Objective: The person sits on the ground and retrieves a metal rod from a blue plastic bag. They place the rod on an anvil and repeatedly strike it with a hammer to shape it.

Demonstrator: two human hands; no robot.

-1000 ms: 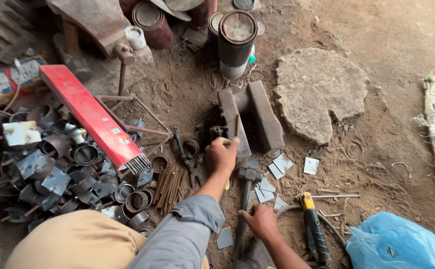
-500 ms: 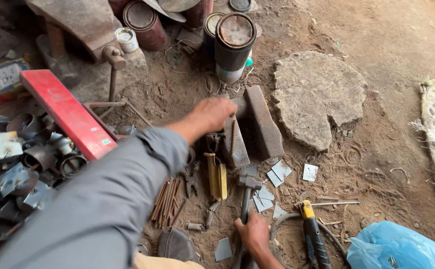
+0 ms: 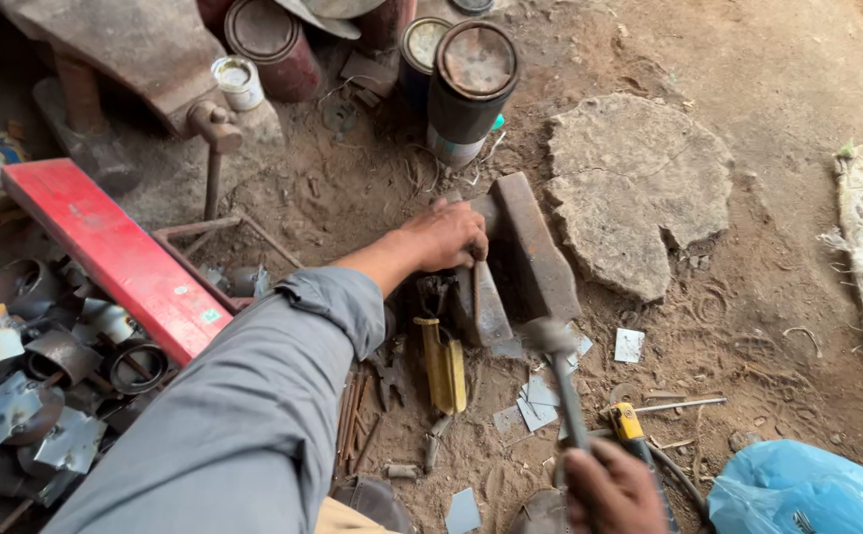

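My left hand [image 3: 446,237], in a grey sleeve, reaches forward and rests on the near end of a rusty iron block [image 3: 535,247] that lies on the dirt floor; its fingers curl over something hidden beneath them. My right hand [image 3: 614,489] at the bottom edge grips the handle of a hammer [image 3: 560,371], whose head hangs raised just in front of the block. A second flat iron piece [image 3: 486,307] leans beside the block. A yellow metal strip [image 3: 444,366] lies in front of it.
A red metal bar [image 3: 115,257] and a heap of cut metal rings and sheet scraps [image 3: 36,376] are at the left. Rusty cans [image 3: 471,84] stand at the back. A flat stone [image 3: 639,183], small metal squares [image 3: 629,344], a yellow-handled tool [image 3: 639,435] and a blue bag [image 3: 807,489] lie at the right.
My left arm has stretched forward from near my lap to the iron block. The hammer has come up off the ground in my right hand.
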